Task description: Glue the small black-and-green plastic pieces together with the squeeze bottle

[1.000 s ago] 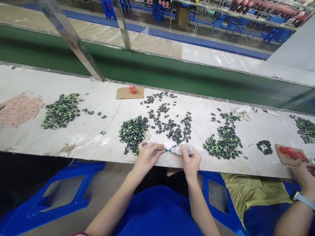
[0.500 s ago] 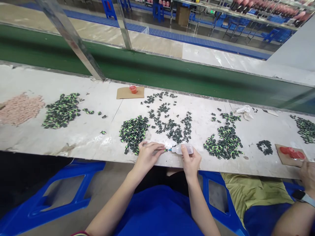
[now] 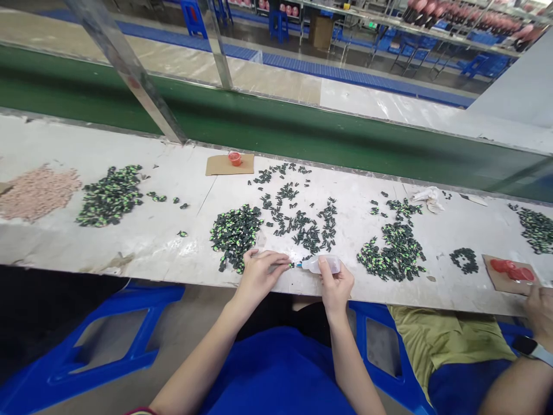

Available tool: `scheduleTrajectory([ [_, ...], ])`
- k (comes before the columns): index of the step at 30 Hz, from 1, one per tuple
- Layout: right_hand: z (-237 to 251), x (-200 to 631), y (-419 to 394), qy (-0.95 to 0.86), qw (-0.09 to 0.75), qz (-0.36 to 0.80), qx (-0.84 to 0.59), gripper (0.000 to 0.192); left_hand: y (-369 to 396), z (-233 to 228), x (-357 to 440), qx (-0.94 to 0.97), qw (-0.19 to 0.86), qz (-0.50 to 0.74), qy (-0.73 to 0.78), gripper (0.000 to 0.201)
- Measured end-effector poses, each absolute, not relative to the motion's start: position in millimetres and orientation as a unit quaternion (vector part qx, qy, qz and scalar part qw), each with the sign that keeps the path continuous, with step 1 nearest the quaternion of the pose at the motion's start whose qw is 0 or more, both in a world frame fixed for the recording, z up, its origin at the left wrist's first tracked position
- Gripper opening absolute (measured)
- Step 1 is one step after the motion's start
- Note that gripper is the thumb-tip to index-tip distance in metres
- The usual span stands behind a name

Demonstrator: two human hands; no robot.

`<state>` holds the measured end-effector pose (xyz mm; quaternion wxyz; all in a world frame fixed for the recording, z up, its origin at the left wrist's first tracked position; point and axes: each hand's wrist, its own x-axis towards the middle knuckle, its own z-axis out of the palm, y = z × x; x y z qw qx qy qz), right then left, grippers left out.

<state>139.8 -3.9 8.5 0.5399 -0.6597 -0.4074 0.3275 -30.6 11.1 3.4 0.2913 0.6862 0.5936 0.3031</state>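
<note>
My left hand (image 3: 262, 274) is closed in a pinch on a small black-and-green piece (image 3: 291, 264) near the table's front edge. In my right hand (image 3: 338, 283) is a translucent squeeze bottle (image 3: 324, 264), lying nearly level. Its blue tip (image 3: 299, 264) points left and meets or almost meets the small piece; I cannot tell which. Just left of my left hand lies a heap of black-and-green pieces (image 3: 235, 233). Beyond both hands, small plain black parts (image 3: 309, 233) are scattered over the white table (image 3: 181, 253).
A red cup (image 3: 234, 158) stands on cardboard (image 3: 216, 166) at the back. More black-and-green heaps (image 3: 395, 251) lie to the right, and pink pieces (image 3: 38, 193) far left. A co-worker's hand (image 3: 540, 311) is at the right edge, beside red cups (image 3: 512, 268). A green barrier (image 3: 276, 127) runs behind.
Almost nothing differs. Both hands keep their places with the bottle tip at the small piece; the view has shifted very slightly.
</note>
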Motion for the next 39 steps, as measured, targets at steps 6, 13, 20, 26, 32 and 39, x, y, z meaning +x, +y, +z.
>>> scheduleTrajectory([
  [6, 11, 140, -4, -0.416, 0.534, 0.335, -0.656, 0.039, 11, 2, -30, 0.682, 0.299, 0.303, 0.595, 0.006],
  [13, 8, 141, -5, -0.405, 0.548, 0.326, -0.656, 0.036, 10, -2, -30, 0.683, 0.284, 0.318, 0.592, 0.005],
  [20, 9, 159, -7, -0.317, 0.665, 0.320, -0.596, 0.033, 11, 10, -32, 0.695, 0.307, 0.289, 0.582, 0.007],
  [26, 18, 184, -1, -0.351, 0.659, 0.271, -0.607, 0.045, 17, 21, -21, 0.739, 0.249, 0.259, 0.570, 0.009],
  [32, 13, 188, 13, -0.380, 0.614, 0.257, -0.643, 0.053, 22, 19, 0, 0.767, 0.204, 0.234, 0.562, 0.012],
  [39, 11, 186, 0, -0.414, 0.598, 0.213, -0.652, 0.067, 20, 17, -2, 0.786, 0.176, 0.244, 0.540, 0.016],
])
